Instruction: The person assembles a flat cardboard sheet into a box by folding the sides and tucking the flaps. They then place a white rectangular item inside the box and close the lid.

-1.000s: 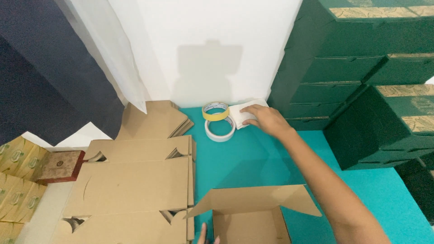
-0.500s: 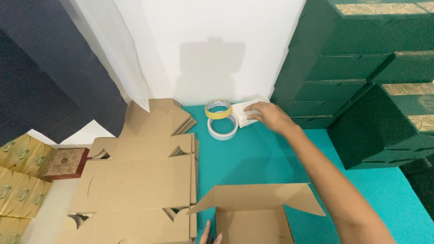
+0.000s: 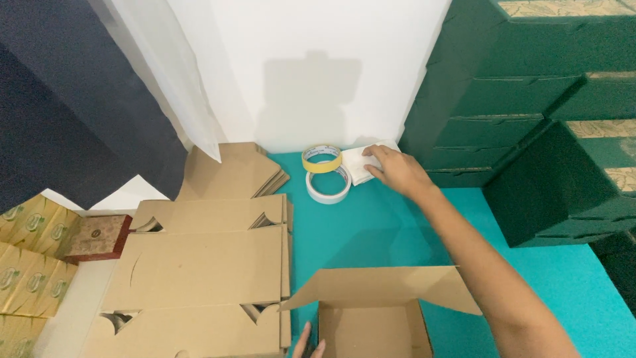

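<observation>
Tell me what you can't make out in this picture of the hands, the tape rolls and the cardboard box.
Head view, the only one:
- Left hand: the bottom edge cuts it off; only fingertips show beside the open cardboard box.
- Inside of the box: cut by the same edge.
- White packet: the right hand covers part of it, so its grip is unclear.
- Print on the yellow tape roll: too small.

Matt brown cardboard box [image 3: 371, 318] and flat cardboard sheets [image 3: 199, 265]; soft white cloth or paper wad [image 3: 364, 162]; smooth tape rolls [image 3: 326, 174]; teal surface [image 3: 371, 232] looked matt, felt-like; dark green boxes [image 3: 530, 99] looked matt.
</observation>
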